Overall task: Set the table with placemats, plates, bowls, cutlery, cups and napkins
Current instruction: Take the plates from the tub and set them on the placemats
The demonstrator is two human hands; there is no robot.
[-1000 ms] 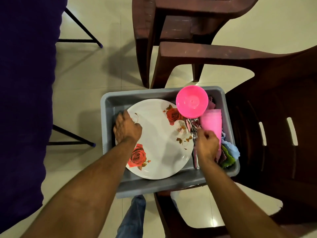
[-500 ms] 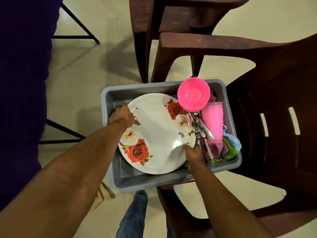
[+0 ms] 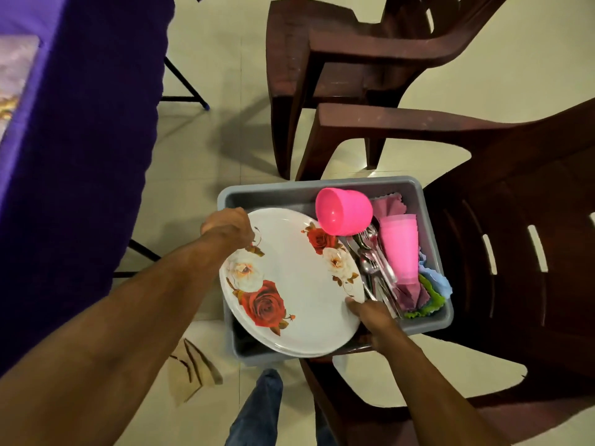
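Since half a second ago the plates have come up out of the tub: the stack now tilts, its left and near edges raised past the tub's near-left rim, where before it lay lower inside. Both hands have stayed on opposite edges of the stack, and more of the table has come into view.

Head view: the left hand grips the far-left edge of the plates, fingers curled round the rim. The right hand holds the near-right edge, thumb on the top face, the other fingers hidden beneath. The top plate is white with red and white roses; at least one more plate edge shows below it.

A pink bowl lies on its side at the tub's far end, its mouth facing the left, touching the plates' far-right rim. Right of the plates lies cutlery, forks and spoons in a loose bundle, and beside that a stack of pink cups on its side. Napkins in purple, green and blue are tucked along the tub's right wall.

The tub rests on a brown chair; a second chair stands beyond it. A table draped in a purple cloth fills the left. A tan scrap lies on the tiled floor near a jeans-clad leg.
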